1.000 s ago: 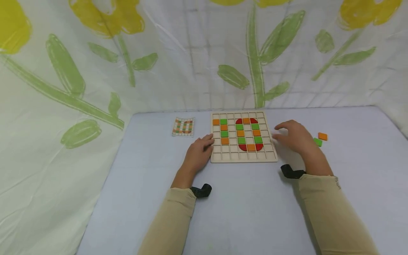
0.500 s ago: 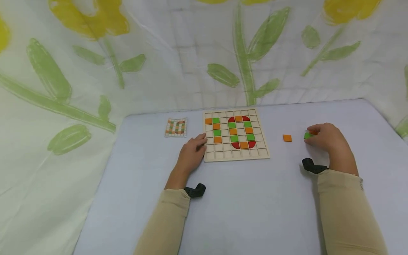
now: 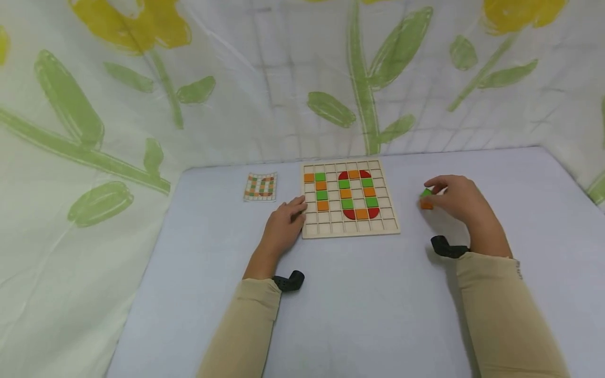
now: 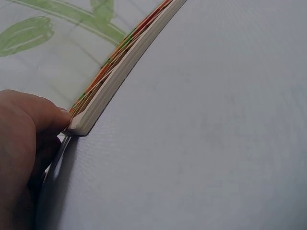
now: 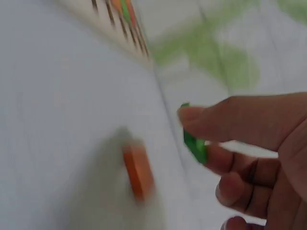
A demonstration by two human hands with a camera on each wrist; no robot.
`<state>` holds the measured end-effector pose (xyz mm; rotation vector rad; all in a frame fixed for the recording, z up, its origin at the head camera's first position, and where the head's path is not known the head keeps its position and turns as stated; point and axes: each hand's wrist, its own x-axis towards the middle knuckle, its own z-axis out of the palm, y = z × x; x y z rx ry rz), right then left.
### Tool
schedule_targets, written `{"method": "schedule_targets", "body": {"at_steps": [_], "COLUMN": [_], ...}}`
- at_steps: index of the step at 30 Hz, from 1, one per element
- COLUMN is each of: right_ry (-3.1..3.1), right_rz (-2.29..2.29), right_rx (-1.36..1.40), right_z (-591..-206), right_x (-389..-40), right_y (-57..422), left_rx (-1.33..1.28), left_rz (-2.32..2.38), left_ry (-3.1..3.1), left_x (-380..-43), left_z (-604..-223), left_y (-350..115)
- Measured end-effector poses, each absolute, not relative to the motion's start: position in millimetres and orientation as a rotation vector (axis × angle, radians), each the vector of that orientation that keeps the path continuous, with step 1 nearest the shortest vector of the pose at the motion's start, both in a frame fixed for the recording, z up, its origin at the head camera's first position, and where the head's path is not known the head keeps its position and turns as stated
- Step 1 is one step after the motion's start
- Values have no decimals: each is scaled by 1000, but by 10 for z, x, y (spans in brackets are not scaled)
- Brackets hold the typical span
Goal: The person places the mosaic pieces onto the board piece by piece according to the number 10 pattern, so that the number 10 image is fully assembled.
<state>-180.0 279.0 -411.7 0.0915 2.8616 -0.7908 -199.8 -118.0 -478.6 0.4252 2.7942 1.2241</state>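
Note:
A wooden grid board (image 3: 333,229) carries orange, green and red tiles that form a 1 and a 0. My left hand (image 3: 282,227) rests against the board's left edge. In the left wrist view, a fingertip (image 4: 63,117) touches the board's near corner. To the right of the board, my right hand (image 3: 458,198) pinches a green square tile (image 5: 195,147) between thumb and finger, above the table. An orange square tile (image 3: 427,205) lies on the table just below that hand; it looks blurred in the right wrist view.
A small pattern card (image 3: 260,187) with the same coloured figures lies left of the board. Behind the table (image 3: 359,294) hangs a white cloth (image 3: 227,131) printed with yellow flowers and green leaves. Each wrist wears a black camera mount (image 3: 290,281).
The right hand set the orange tile down nearer the board, picked up the green tile farther right, then carried it leftward over the orange one. My left hand stayed at the board's edge.

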Motion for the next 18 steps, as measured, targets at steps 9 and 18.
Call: {"method": "schedule_targets", "body": {"at_steps": [9, 18], "right_ry": [2827, 2787], "right_rz": [-908, -833], "right_rx": [-553, -583], "right_z": [-4200, -4351], "right_x": [-1884, -2004], "right_y": [1517, 1052], "left_rx": [451, 467], "left_rz": [1211, 1202], "left_ry": [2801, 2776], "left_x": [-2011, -2010], "left_z": [-4792, -4836], "left_y": [-1087, -1019]}}
